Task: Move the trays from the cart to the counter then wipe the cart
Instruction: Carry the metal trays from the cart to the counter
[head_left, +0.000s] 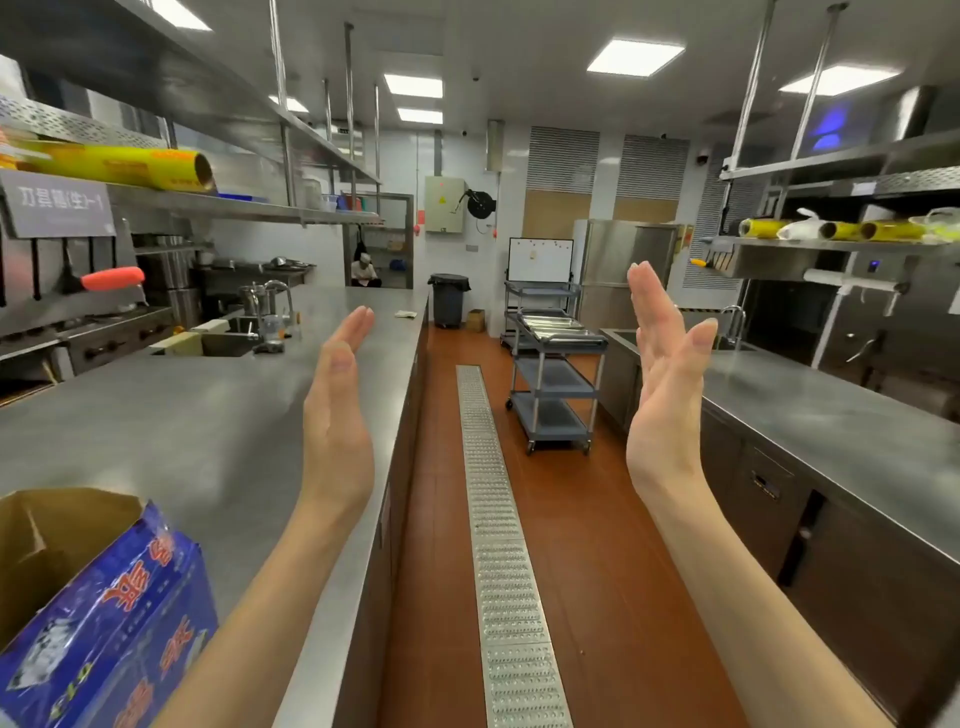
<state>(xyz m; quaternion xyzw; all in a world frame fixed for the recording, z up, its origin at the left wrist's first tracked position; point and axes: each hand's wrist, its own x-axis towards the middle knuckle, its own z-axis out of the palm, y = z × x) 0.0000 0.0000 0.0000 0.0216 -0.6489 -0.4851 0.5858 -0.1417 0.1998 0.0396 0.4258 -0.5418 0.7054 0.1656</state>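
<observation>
The trays (553, 323) lie stacked on the top shelf of the grey cart (553, 382), which stands far down the aisle against the end of the right-hand counter (831, 415), its two lower shelves bare. A second cart (540, 293) stands just behind it, below a whiteboard (540, 260).

My left hand (337, 415) and my right hand (665, 384) are both raised in front of me, palms turned toward each other, fingers straight and holding nothing, well apart with the aisle showing between them.

The red floor (436, 493) runs open from me to the cart, with a metal drain grate (498, 519) down its middle. The long steel counter (182, 426) on my left has a broad bare top; its edge runs straight along the aisle.

At my near left an open cardboard box (104, 597) in blue wrap bears red characters I cannot read. A grey sign (60, 208) on the left rack carries Chinese characters ending in "1". A yellow film roll (130, 169) lies on the shelf above it. A dark bin (448, 299) stands at the far end.
</observation>
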